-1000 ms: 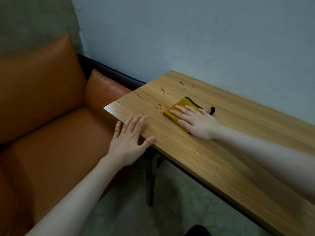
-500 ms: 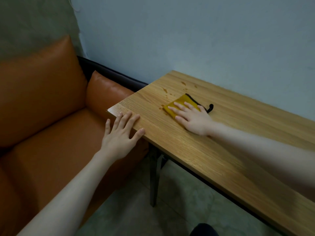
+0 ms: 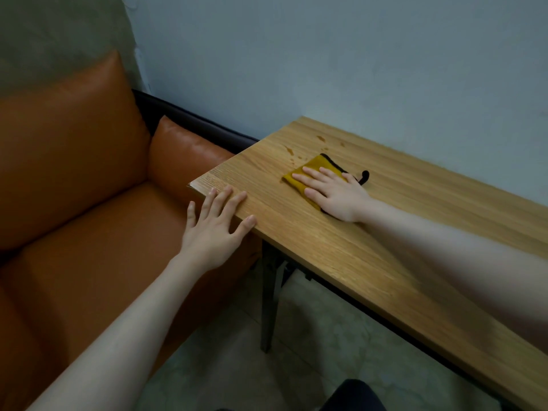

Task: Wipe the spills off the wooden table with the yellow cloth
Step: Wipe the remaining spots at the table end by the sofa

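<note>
Two hands flat: right hand (image 3: 335, 194) presses one yellow cloth (image 3: 314, 169); left hand (image 3: 215, 223) on table (image 3: 355, 256) edge.

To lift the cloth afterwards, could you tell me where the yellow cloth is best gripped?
Probably the black hanging loop at the yellow cloth's far right corner, pinched from the right: it protrudes clear, while the right hand presses the cloth flat.

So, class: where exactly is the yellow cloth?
Head view, centre-right: the yellow cloth lies on the wooden table, pressed under the right hand, beside the spills.
</note>
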